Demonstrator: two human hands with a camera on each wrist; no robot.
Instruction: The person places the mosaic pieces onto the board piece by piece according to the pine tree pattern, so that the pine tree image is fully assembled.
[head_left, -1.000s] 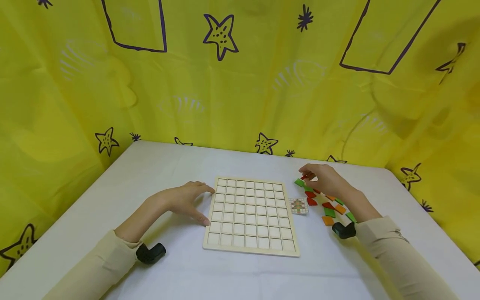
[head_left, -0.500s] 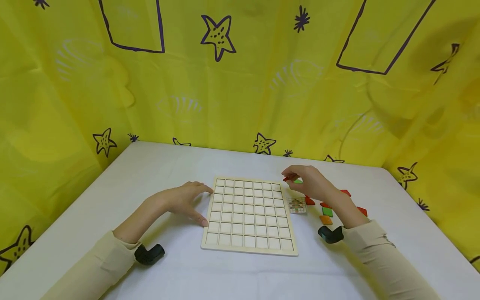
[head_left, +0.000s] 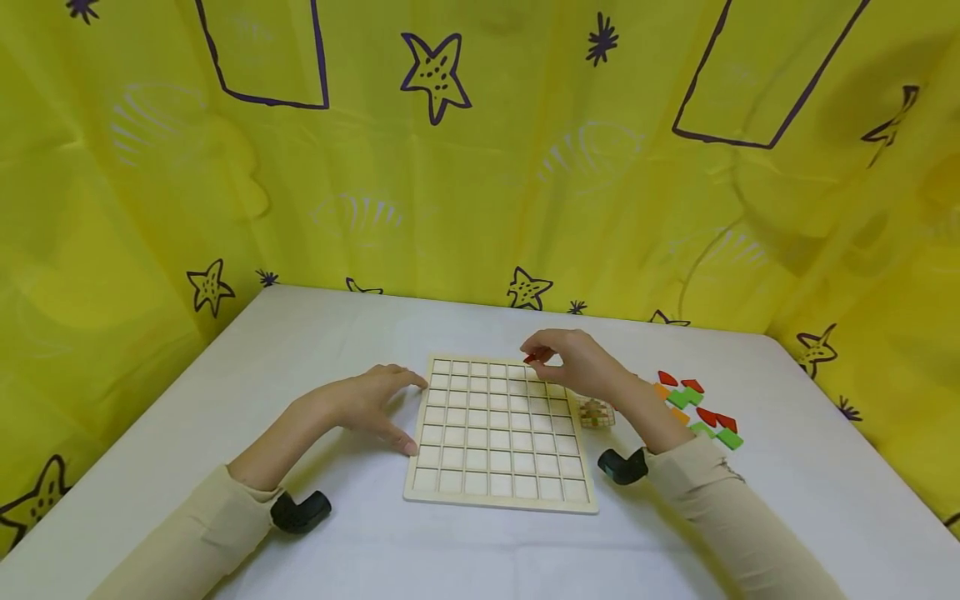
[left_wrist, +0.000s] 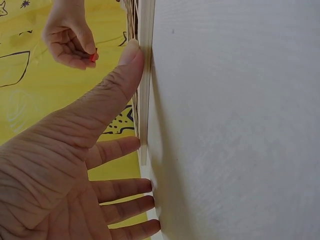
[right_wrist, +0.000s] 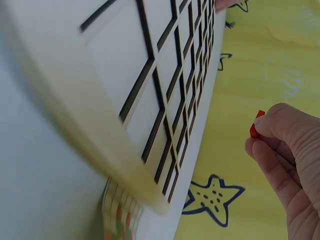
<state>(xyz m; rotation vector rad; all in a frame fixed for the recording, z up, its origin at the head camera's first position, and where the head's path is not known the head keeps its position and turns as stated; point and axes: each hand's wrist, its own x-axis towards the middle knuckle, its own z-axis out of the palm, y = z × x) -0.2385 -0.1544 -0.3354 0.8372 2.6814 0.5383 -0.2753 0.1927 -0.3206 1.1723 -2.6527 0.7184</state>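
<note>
A pale wooden grid board with rows of square cells lies on the white table. My left hand rests at the board's left edge, thumb and index fingertip against the frame, fingers spread. In the left wrist view the thumb touches the board's side and the other fingertips reach the tabletop. Above the board's far right part, my right hand pinches a small red tile between thumb and fingers. The red tile is mostly covered by the fingertips.
Right of the board, a small patterned card lies near its edge, partly behind the right wrist. Loose red, green and orange tiles are scattered farther right. A yellow curtain with drawn stars stands behind the table.
My right hand has moved left from the scattered tiles to over the board's far edge, carrying the red tile. The left hand has stayed at the board's left edge.
</note>
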